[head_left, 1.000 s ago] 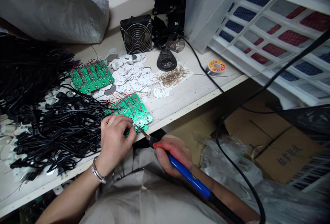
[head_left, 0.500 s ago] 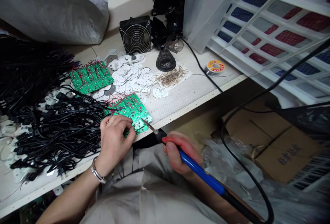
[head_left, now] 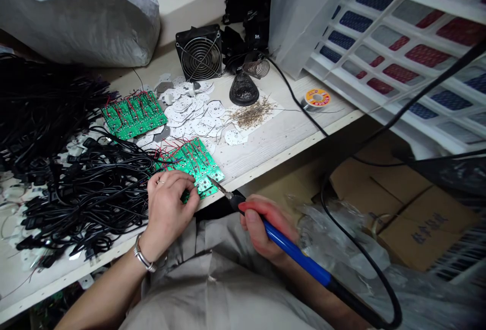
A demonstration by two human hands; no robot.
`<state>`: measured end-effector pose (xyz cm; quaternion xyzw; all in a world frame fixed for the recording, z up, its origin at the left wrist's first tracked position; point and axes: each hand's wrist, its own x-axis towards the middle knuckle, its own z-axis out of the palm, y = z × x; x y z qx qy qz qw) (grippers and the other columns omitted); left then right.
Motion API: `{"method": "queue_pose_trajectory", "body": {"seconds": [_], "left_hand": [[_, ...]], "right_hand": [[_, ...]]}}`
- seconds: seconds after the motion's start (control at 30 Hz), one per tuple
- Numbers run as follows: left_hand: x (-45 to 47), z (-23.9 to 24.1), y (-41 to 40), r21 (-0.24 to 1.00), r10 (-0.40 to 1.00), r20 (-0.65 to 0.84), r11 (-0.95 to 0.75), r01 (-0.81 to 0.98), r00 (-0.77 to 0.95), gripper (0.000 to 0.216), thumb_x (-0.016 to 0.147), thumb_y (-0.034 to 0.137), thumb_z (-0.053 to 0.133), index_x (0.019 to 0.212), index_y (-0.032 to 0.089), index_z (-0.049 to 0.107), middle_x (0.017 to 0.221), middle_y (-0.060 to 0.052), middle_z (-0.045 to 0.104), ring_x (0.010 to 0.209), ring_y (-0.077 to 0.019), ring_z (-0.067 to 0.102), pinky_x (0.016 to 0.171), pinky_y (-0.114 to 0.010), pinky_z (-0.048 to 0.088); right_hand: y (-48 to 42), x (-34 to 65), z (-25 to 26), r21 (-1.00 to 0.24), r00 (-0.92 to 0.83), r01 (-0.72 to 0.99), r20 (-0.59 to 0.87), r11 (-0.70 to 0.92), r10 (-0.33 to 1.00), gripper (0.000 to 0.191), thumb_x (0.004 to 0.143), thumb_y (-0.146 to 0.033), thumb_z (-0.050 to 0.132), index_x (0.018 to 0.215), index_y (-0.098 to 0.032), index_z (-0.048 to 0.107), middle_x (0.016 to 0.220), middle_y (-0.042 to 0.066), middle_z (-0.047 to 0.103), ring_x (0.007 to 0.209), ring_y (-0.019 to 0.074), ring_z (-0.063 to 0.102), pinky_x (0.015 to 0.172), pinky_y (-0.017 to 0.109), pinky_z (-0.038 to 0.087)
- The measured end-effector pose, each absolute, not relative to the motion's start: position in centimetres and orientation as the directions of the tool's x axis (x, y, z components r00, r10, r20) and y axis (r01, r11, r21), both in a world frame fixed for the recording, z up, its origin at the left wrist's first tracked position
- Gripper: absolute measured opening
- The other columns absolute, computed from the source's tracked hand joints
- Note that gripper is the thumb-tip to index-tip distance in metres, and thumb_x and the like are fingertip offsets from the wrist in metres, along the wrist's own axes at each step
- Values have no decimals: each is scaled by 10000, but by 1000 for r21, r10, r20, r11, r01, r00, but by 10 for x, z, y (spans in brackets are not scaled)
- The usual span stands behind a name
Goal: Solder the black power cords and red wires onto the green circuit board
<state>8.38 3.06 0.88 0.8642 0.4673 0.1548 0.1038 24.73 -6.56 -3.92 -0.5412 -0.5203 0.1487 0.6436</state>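
My right hand [head_left: 266, 223] is wrapped round the blue handle of a soldering iron [head_left: 299, 256]. The iron's tip reaches the near right corner of a green circuit board [head_left: 203, 163]; whether it touches is too fine to tell. On the board's near left edge rests my left hand [head_left: 170, 198], thumb and fingers pinched together. Whatever they hold is hidden beneath them. Thin red wires [head_left: 170, 150] rise from the board's far side. Beside my left hand lies a heap of black power cords [head_left: 102, 183]. Behind it is a second green board [head_left: 134, 115] with red and black wires.
White cut plates [head_left: 193, 115] lie scattered behind the boards. Farther back stand a small fan [head_left: 199, 54] and a soldering-iron stand [head_left: 244, 89]. A solder reel [head_left: 317, 98] sits by the table edge. The iron's black cable [head_left: 360, 249] loops at right, above a cardboard box [head_left: 413, 213].
The iron's cable has swung slightly at right. Both hands stay almost where they were, with the iron's tip at the same corner of the board.
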Motion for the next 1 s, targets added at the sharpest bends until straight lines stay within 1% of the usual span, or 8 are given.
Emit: {"method": "queue_pose_trajectory", "body": {"seconds": [0.2, 0.37, 0.53, 0.63, 0.73, 0.83, 1.0], "left_hand": [[85, 9, 30, 327, 838, 176, -545, 772, 517, 131, 813, 176, 554, 695, 212, 596, 885, 0, 716, 909, -204, 631, 926, -427, 327], [84, 9, 30, 325, 838, 185, -545, 773, 513, 136, 816, 181, 560, 688, 212, 595, 879, -1, 717, 906, -200, 631, 938, -427, 326], [79, 9, 31, 377, 833, 167, -548, 746, 527, 135, 868, 235, 551, 779, 224, 652, 869, -3, 716, 910, -186, 634, 961, -430, 329], [76, 8, 30, 410, 831, 181, -551, 727, 527, 151, 885, 266, 548, 817, 238, 681, 929, -16, 708, 925, -185, 628, 985, -438, 320], [75, 7, 29, 421, 827, 213, -558, 715, 520, 151, 866, 263, 564, 783, 244, 689, 991, -26, 687, 940, -194, 617, 1004, -455, 308], [78, 6, 27, 399, 825, 217, -562, 724, 522, 147, 838, 245, 579, 722, 231, 668, 991, -30, 675, 946, -205, 605, 994, -464, 315], [82, 7, 26, 316, 815, 202, -579, 751, 544, 131, 806, 199, 581, 686, 218, 630, 987, -31, 672, 985, -218, 589, 985, -471, 307]], "right_hand": [[-65, 248, -39, -850, 400, 361, 513, 384, 759, 151, 852, -156, 540, 925, -259, 624, 591, -18, 628, 516, 155, 609, 465, 291, 507], [-66, 247, -41, -853, 409, 359, 510, 380, 757, 140, 846, -159, 549, 915, -255, 626, 611, -16, 643, 532, 161, 625, 492, 299, 525], [-68, 247, -41, -856, 415, 366, 502, 366, 758, 139, 858, -166, 543, 922, -257, 627, 644, -14, 659, 530, 152, 623, 516, 298, 532], [-69, 247, -41, -857, 422, 358, 502, 370, 755, 145, 861, -165, 541, 935, -254, 628, 638, -16, 645, 510, 144, 602, 503, 295, 521], [-69, 248, -41, -852, 419, 343, 516, 396, 747, 169, 851, -145, 536, 949, -249, 625, 625, -20, 623, 501, 146, 590, 484, 298, 509], [-70, 249, -39, -842, 402, 344, 531, 415, 746, 196, 839, -114, 523, 951, -242, 620, 594, -24, 600, 499, 152, 584, 486, 309, 507], [-70, 250, -32, -807, 324, 399, 568, 435, 757, 187, 820, -100, 515, 916, -229, 610, 547, -36, 576, 497, 144, 581, 502, 295, 519]]}}
